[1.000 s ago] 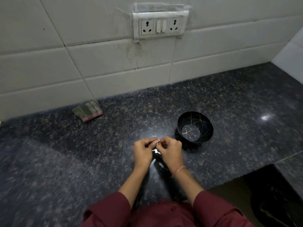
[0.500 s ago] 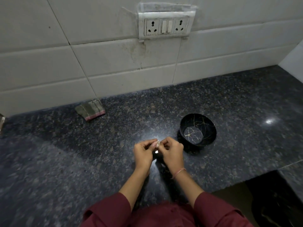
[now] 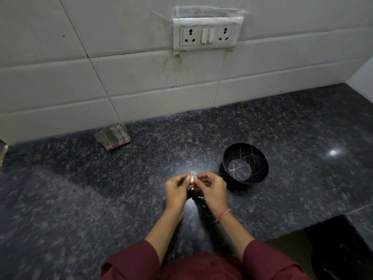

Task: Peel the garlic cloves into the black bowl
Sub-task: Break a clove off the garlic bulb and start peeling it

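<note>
Maroon sleeves (image 3: 133,257) lead to your left hand (image 3: 176,191) and right hand (image 3: 212,190), both pinching one small pale garlic clove (image 3: 192,179) over the speckled dark granite countertop (image 3: 101,199), mid-front. You seem mid-peel; next, strip the skin, then drop the clove into the round black gold-veined bowl (image 3: 257,158) beyond, right.
</note>
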